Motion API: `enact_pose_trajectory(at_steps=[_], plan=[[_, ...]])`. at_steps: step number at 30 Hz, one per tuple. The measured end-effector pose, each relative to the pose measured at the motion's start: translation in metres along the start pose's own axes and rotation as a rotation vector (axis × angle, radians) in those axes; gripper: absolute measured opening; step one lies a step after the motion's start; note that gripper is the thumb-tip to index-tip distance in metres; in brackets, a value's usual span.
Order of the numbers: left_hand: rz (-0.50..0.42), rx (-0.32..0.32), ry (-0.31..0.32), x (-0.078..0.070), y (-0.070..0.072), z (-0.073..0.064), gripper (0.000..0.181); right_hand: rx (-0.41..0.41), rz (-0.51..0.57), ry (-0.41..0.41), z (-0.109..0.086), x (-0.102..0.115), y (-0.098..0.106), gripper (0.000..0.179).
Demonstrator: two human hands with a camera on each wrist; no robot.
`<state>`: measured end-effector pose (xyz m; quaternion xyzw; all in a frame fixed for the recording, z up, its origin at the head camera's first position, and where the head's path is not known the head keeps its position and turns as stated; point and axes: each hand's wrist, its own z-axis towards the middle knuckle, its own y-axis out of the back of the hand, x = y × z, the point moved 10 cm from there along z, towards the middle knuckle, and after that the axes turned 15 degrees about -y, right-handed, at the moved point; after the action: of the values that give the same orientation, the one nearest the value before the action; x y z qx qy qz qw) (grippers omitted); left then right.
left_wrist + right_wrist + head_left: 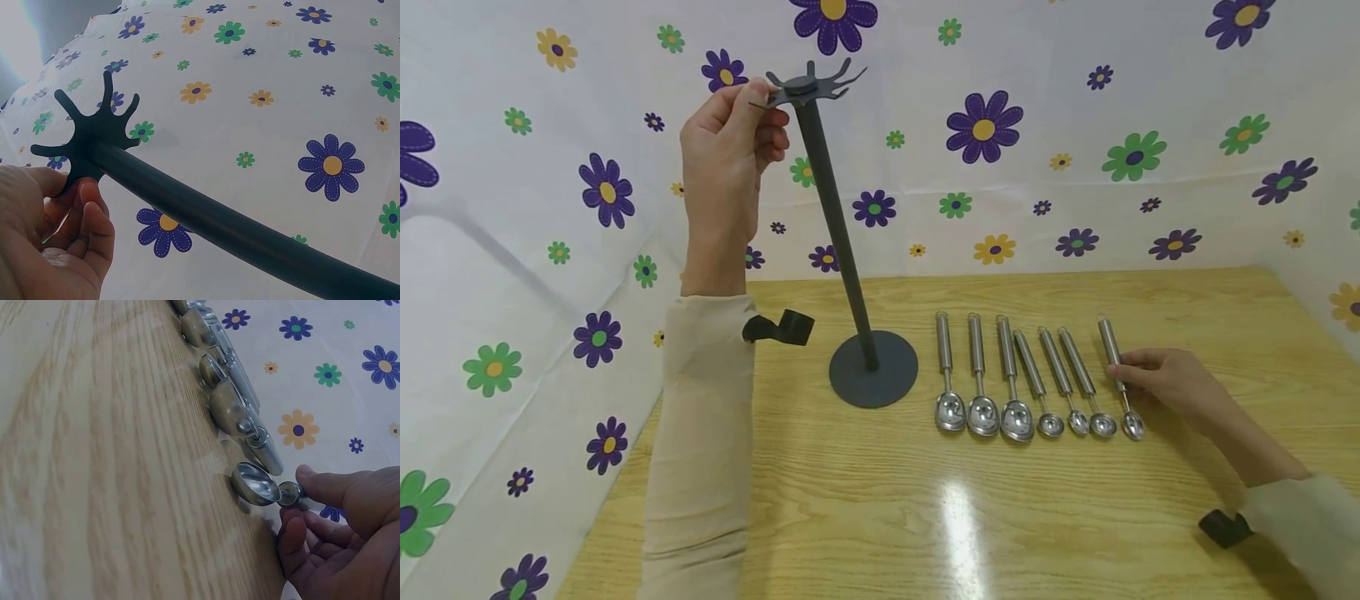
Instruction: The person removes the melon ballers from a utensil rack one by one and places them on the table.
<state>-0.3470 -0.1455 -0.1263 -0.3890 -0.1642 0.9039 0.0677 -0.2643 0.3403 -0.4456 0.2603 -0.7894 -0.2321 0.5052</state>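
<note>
A dark grey utensil stand (837,225) leans a little, its round base on the table and a ring of curved hooks on top. My left hand (730,142) pinches one of those hooks between thumb and fingers, as the left wrist view also shows. My right hand (1172,383) pinches the handle of a small steel scoop (1132,427), the one at the far right of a row. In the right wrist view, thumb and fingers (292,534) are at the handle's lower end, and the scoop's bowl (256,483) is close to the tabletop.
Several more steel scoops (982,415) lie side by side to the left of the held one, handles pointing away from me; those at the left have larger bowls. The wooden table (850,500) ends at a white flower-patterned cloth (925,83) behind and at the sides.
</note>
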Motion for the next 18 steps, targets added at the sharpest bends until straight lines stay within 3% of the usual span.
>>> enact_pose_trajectory(at_steps=[6, 18], plan=[[0.003, 0.000, -0.002, -0.001, -0.001, 0.000, 0.012, -0.038, -0.082, -0.002, 0.000, 0.002, 0.001, 0.060], [-0.004, -0.006, 0.003, -0.001, -0.001, 0.000, 0.012, -0.096, -0.118, 0.017, -0.005, 0.010, -0.001, 0.052]])
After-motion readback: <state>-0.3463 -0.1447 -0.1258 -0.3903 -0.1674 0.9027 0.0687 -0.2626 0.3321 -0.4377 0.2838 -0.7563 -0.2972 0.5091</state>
